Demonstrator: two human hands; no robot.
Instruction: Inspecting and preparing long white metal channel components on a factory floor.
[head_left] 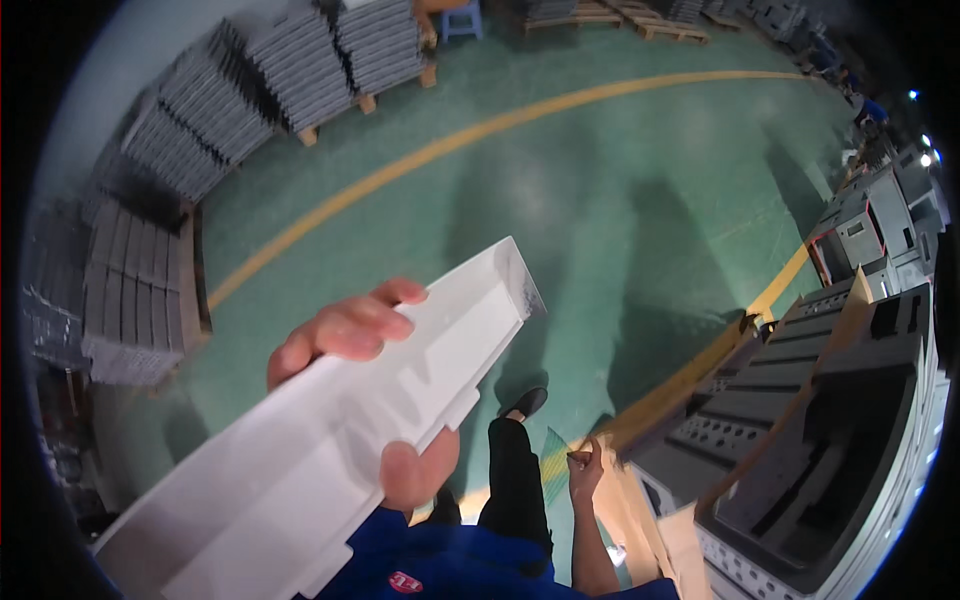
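Note:
My left hand [345,330] grips a long white channel-shaped panel [330,430] with raised side walls. The fingers curl over its far edge and the thumb presses the near edge; the palm is hidden beneath. The panel slants from lower left up to the right, and its end wall [520,285] has dark marks. Lower right of it, my right hand [583,468] is closed, apart from the panel. A thin greenish strip [556,465] shows beside its fingers; whether the hand holds it I cannot tell.
Stacks of grey parts [300,65] stand on pallets at the far left. To the right, beside brown cardboard [640,510], are grey metal housings [820,470]. A yellow line [480,130] curves over the green floor [560,200]. A blue stool [461,20] stands far off.

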